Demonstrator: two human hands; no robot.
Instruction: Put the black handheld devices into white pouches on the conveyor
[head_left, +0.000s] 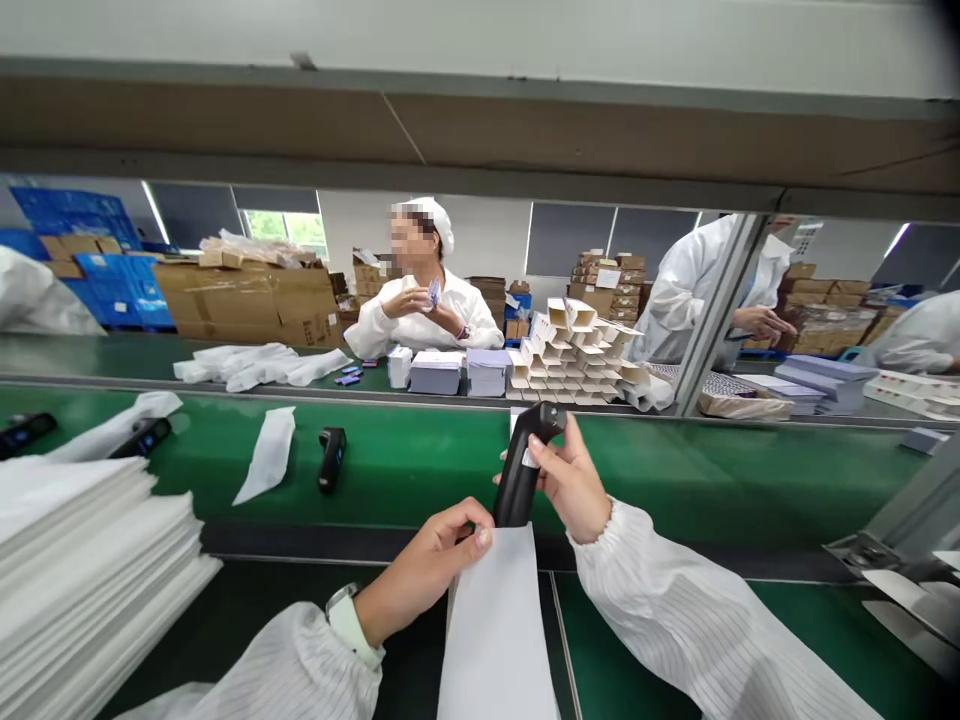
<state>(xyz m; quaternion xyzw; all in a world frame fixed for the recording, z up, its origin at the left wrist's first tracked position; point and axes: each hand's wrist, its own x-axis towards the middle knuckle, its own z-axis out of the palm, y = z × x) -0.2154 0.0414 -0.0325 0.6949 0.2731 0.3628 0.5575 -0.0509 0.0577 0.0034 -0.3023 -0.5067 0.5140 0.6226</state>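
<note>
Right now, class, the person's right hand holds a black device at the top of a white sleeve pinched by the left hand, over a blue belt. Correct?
No: the head view shows the belt is green, not blue. The right hand does hold the black device at the top of the white sleeve, which the left hand pinches.

Both arms come in from the bottom edge, sleeves down to the wrists. Left hand (431, 560) sits low near the middle, thumb and fingers pinched together. Right hand (574, 485) is a bit higher and further out, fingers curled in a grip.
</note>
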